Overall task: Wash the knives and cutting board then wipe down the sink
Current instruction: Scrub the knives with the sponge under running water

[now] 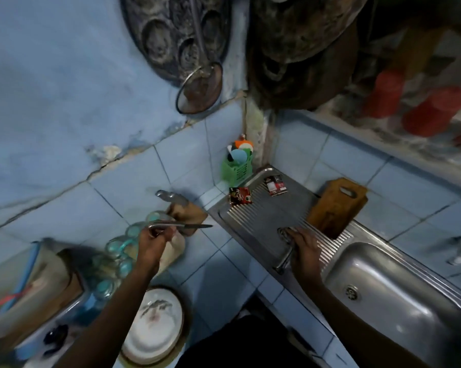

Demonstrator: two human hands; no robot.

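Here, left hand (151,243) fingers pinch knife (180,226) handle (blade rightward).

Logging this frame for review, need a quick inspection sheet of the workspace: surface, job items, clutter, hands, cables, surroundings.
Surface: ribbed steel drainboard beside steel sink basin, blue tiled counter.
Job items: steel knife in left hand; second steel knife on drainboard; brown wooden cutting board leaning on wall tiles.
Clutter: two small sachets, green plastic basket, glass tumblers, white floral plates.
Hands: left hand grips knife; right hand rests on second knife, grip unclear.
Cables: nothing seen.
Surroundings: blackened pans hanging on blue wall.
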